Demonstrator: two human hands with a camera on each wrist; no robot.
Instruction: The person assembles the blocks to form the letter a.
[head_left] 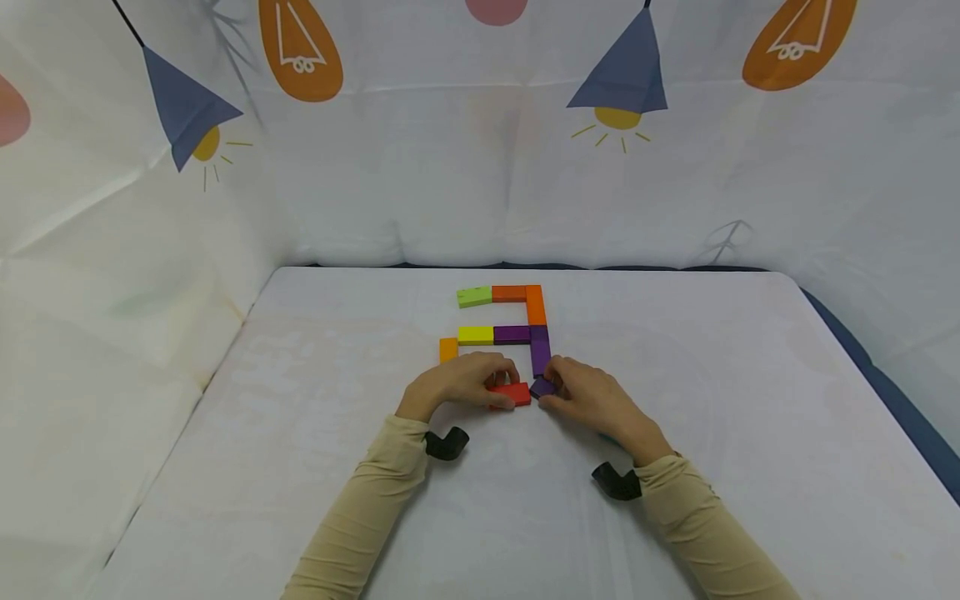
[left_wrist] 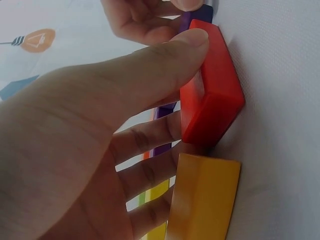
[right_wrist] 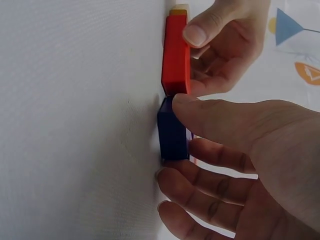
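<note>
My left hand [head_left: 459, 382] pinches a red block [head_left: 521, 394] between thumb and fingers, low at the white table. Just to its right, my right hand [head_left: 596, 402] pinches a dark purple block [right_wrist: 173, 131] by its sides. In the right wrist view the ends of these two blocks meet or nearly meet. A yellow-orange block [left_wrist: 204, 195] lies under the left fingers, close to the red block's other end. Above the right hand, a long purple block [head_left: 540, 353] runs down toward the dark purple one.
Beyond the hands, a yellow block [head_left: 476, 336] and another purple block [head_left: 512, 335] form a row. Farther back, an orange block [head_left: 536, 305], a red-orange block [head_left: 509, 293] and a lime block [head_left: 474, 297] continue the line. White printed cloth [head_left: 450, 183] hangs behind the table [head_left: 345, 350].
</note>
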